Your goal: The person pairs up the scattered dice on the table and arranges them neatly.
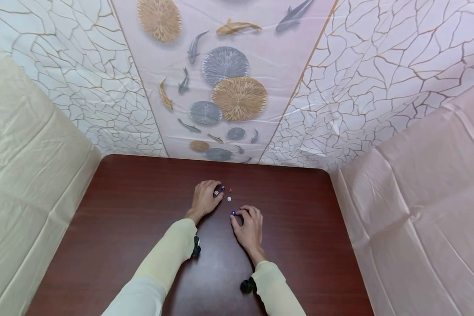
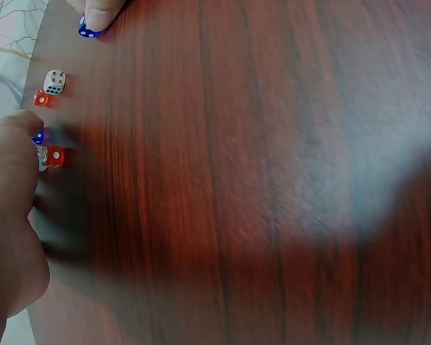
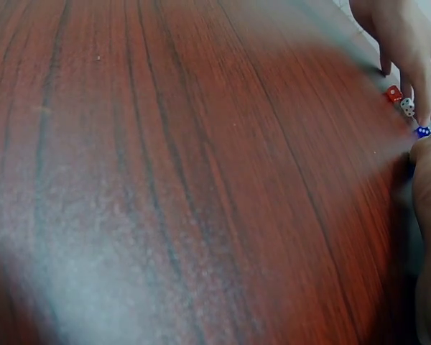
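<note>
My left hand (image 1: 206, 199) curls over a short row of small dice, its thumb and forefinger tips at a blue die (image 1: 223, 188). Beside that one, inside the curve of the hand, sits a white die (image 1: 216, 193). A red die (image 2: 55, 156) shows next to it in the left wrist view; from the head it is hidden under the hand. My right hand (image 1: 249, 226) pinches another blue die (image 1: 233, 213) between thumb and forefinger, low at the tabletop. Between the two hands lie a second white die (image 1: 229, 199) and a smaller-looking red die (image 1: 230, 190).
The dark reddish wood table (image 1: 300, 228) reaches back to a patterned cloth wall (image 1: 284, 87). Plain pale cloth hangs at the left (image 1: 35, 175) and the right (image 1: 422, 175). Black wrist cameras are strapped at both sleeves.
</note>
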`<state>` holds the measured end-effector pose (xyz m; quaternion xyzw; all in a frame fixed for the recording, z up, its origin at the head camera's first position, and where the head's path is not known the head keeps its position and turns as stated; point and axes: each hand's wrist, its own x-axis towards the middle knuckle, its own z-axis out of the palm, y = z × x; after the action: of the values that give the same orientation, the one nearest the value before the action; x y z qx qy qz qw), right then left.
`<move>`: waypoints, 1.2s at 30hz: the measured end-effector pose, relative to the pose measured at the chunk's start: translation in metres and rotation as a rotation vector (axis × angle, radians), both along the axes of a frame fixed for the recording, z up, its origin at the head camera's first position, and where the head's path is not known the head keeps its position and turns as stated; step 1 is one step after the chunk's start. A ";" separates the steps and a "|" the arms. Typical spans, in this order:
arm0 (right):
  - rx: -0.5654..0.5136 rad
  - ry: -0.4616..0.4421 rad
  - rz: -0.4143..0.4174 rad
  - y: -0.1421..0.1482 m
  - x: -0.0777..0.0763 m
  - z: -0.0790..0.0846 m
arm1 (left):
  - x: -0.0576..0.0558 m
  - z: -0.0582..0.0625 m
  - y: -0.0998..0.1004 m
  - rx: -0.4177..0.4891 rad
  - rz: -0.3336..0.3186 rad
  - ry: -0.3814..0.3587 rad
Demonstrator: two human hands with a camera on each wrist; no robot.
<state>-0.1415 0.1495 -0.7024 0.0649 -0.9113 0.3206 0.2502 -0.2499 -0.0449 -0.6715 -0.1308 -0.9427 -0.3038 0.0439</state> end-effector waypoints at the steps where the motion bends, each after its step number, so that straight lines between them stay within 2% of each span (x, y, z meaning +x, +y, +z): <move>1: -0.003 -0.006 -0.001 0.000 0.000 0.000 | -0.001 0.000 0.001 0.002 -0.001 0.005; 8: 0.006 0.004 -0.026 -0.002 -0.001 -0.001 | -0.008 0.000 0.006 -0.004 0.006 -0.005; 15: 0.014 -0.044 -0.037 -0.002 -0.002 0.001 | -0.007 0.006 0.009 -0.011 0.025 -0.028; 20: 0.024 -0.005 -0.044 -0.001 -0.003 -0.002 | -0.011 -0.001 0.011 0.020 0.042 -0.024; 25: 0.027 -0.005 -0.043 -0.001 -0.003 -0.002 | -0.014 -0.008 0.011 0.047 0.053 -0.005; 31: 0.024 -0.045 -0.042 -0.001 -0.002 0.001 | -0.014 -0.007 0.012 0.054 0.067 -0.009; 36: 0.026 -0.026 -0.037 0.000 0.000 0.002 | -0.012 -0.004 0.012 0.065 0.067 -0.043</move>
<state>-0.1419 0.1496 -0.7003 0.0469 -0.9196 0.3049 0.2432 -0.2623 -0.0324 -0.6751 -0.0910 -0.9369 -0.3353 0.0382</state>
